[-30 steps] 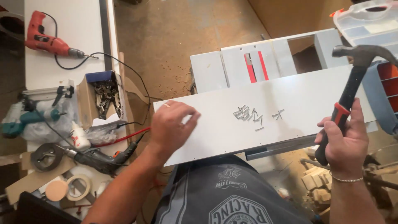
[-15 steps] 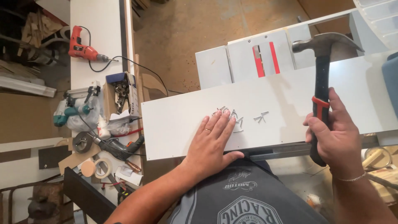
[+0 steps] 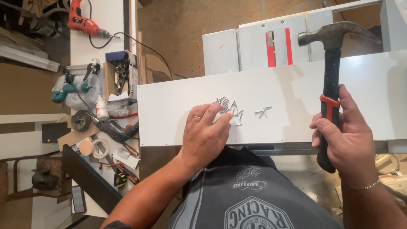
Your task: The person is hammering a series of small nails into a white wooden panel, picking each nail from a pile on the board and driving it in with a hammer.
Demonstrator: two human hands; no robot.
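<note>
One hammer [image 3: 331,80], one nail pile [image 3: 229,111], three loose nails [image 3: 263,112].

A workshop: table saw [image 3: 277,44], red drill [image 3: 82,23], sawdust-strewn floor [image 3: 182,29].

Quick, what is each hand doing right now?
Left hand: open, fingertips on the pile of nails.
Right hand: closed around the hammer.

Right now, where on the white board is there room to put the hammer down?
The white board is bare left of the left hand, up to its left edge. It is bare again between the two stray nails and the hammer in the right hand. The nail pile at the left fingertips is crowded, as is the side bench.
</note>
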